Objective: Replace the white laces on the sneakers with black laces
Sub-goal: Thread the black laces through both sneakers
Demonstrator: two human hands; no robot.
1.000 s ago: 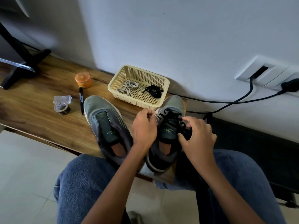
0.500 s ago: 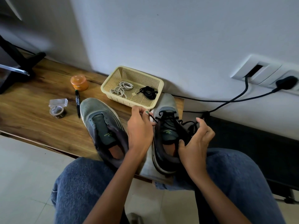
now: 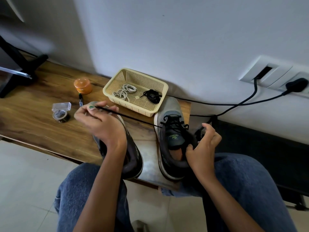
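We see the left hand [image 3: 98,121] pinching one end of a black lace [image 3: 133,118] between thumb and fingertips, the lace stretched in a taut line from there to the eyelets of the right-side sneaker [image 3: 173,138]. This hand and its forearm cover most of the other sneaker [image 3: 132,158], so we cannot make out whether that one carries any lace. The right hand [image 3: 203,144] grips the collar of the laced sneaker, thumb inside the opening and fingers curled round the outer side; a dark loop of lace seems to sit beside those fingers, though we cannot tell whether they hold it. Both sneakers stand on the wooden table [image 3: 33,118], heels toward the person's knees. Behind them a cream basket [image 3: 164,88] holds coiled white laces [image 3: 124,92] and a bundled black lace [image 3: 152,95].
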